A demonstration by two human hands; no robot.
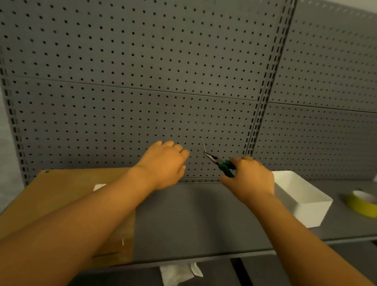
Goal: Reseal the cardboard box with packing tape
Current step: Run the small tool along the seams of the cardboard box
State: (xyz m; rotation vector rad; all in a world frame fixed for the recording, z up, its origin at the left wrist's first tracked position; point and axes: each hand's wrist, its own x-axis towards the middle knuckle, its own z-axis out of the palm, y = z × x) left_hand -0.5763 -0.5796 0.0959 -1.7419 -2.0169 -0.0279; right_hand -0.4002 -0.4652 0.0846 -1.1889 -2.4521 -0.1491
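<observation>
Right hand [249, 178] grips green-handled pliers [222, 164], nose toward pegboard [146, 61]. Left hand [164, 161] loosely curled, apparently empty. Cardboard box [68, 200] left of white bin [302, 199], nearer left hand; yellow tape roll [365, 203] right of bin, nearer right hand.

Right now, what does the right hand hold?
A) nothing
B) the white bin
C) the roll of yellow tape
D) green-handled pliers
D: the right hand grips the green-handled pliers near the pegboard, while the roll of yellow tape lies untouched on the shelf.
</observation>
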